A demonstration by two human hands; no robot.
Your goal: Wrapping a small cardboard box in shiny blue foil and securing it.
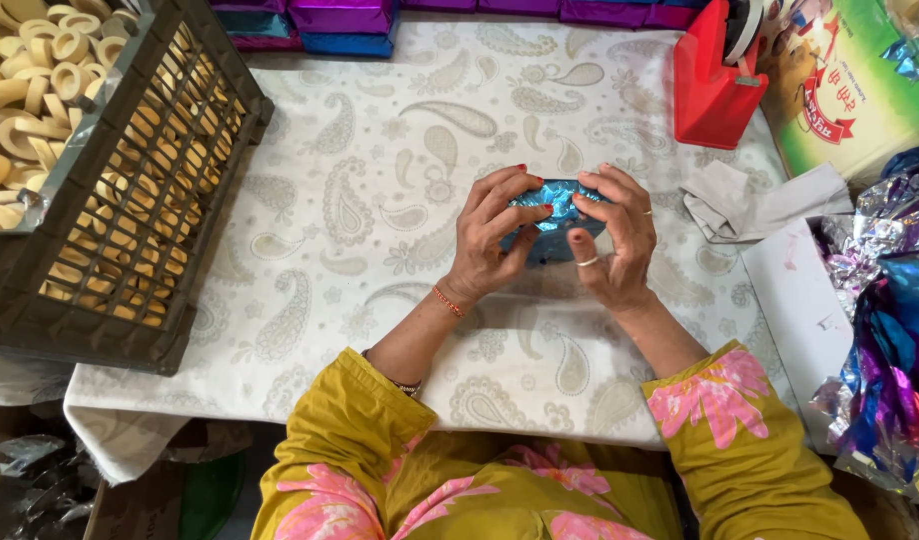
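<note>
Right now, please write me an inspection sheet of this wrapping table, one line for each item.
Surface: table under a white paisley cloth.
Job's things: small block in shiny blue foil, held over the cloth.
Clutter: red tape dispenser, grey cloth, heap of foil sheets, dark crate of pale rings, wrapped purple and blue blocks.
Fingers: left hand and right hand both pinch the foil.
Cables: nothing seen.
Surroundings: green-and-white printed container.

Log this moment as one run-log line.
left hand: holding blue foil packet | right hand: holding same packet | surface: paisley tablecloth
</note>
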